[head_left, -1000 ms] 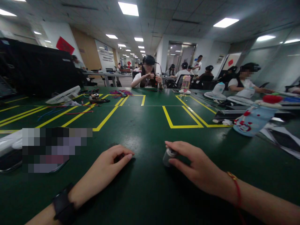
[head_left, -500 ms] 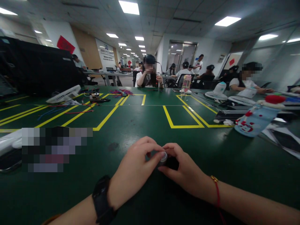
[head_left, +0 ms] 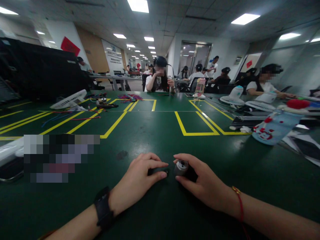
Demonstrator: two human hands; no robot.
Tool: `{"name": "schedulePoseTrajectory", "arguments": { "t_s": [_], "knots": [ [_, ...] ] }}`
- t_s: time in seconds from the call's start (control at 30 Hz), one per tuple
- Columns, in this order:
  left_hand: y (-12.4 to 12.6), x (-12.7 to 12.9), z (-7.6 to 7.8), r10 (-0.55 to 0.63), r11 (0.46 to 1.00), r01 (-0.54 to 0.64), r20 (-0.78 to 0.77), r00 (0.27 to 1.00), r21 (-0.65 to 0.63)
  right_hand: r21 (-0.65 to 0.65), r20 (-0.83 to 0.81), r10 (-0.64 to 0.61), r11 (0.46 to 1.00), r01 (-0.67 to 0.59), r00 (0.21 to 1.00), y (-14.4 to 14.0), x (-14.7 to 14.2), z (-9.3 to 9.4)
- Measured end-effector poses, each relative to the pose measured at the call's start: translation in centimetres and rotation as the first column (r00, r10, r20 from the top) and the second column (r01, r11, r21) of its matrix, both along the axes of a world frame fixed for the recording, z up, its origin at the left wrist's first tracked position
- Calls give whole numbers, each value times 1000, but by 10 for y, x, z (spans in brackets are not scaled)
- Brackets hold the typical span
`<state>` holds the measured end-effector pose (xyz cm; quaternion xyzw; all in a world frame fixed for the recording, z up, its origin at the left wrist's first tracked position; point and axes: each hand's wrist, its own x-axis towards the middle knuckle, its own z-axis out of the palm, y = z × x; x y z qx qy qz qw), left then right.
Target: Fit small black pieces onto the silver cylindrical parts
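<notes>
Gripping a short grey metal cylinder, the right hand is curling its forefinger behind and its thumb in front, these fingers pinching the piece by its sides. The cylinder is showing over the near middle of the green tabletop, its upper end facing up with a dark hole; whether its base is touching the surface, cannot tell. Just beside it, the left hand is holding low, thumb and forefinger pointing toward the cylinder but standing apart from it. A tiny dark speck is showing at the thumb tip, too small to identify; cannot tell whether the left fingers are pinching it. A black watch is circling the left wrist. Farther out, yellow tape is marking outlines, a light blue cup is standing at right, and a white fan is leaning at left. A person is sitting opposite.
</notes>
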<state>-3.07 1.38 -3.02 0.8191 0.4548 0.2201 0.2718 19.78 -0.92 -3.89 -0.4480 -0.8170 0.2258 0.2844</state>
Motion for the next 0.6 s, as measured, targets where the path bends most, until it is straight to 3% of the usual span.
{"name": "schedulePoseTrajectory", "arguments": {
  "t_s": [0.13, 0.27, 0.33, 0.4, 0.43, 0.5, 0.6],
  "knots": [
    [-1, -25, 8, 73, 994, -66, 86, 994, -87, 114, 37, -200, 974, 195, 979, 5, 39, 9],
    [3, -55, 5, 186, 967, -161, 113, 976, -199, 244, 114, -505, 849, 468, 856, 6, 119, 5],
    [5, -62, 2, 211, 947, -165, 146, 967, -274, 233, 171, -594, 799, 554, 786, 3, 158, -1],
    [7, -61, -1, 221, 938, -164, 160, 962, -307, 181, 235, -620, 784, 594, 748, -1, 185, -6],
    [7, -60, -2, 222, 939, -166, 159, 962, -302, 193, 257, -632, 775, 602, 731, -2, 191, -6],
    [7, -56, -2, 214, 947, -169, 145, 966, -275, 335, 260, -670, 738, 586, 695, -3, 186, -3],
    [5, -51, -2, 205, 955, -171, 122, 971, -241, 593, 215, -618, 698, 402, 756, -2, 140, 8]
  ]
}}
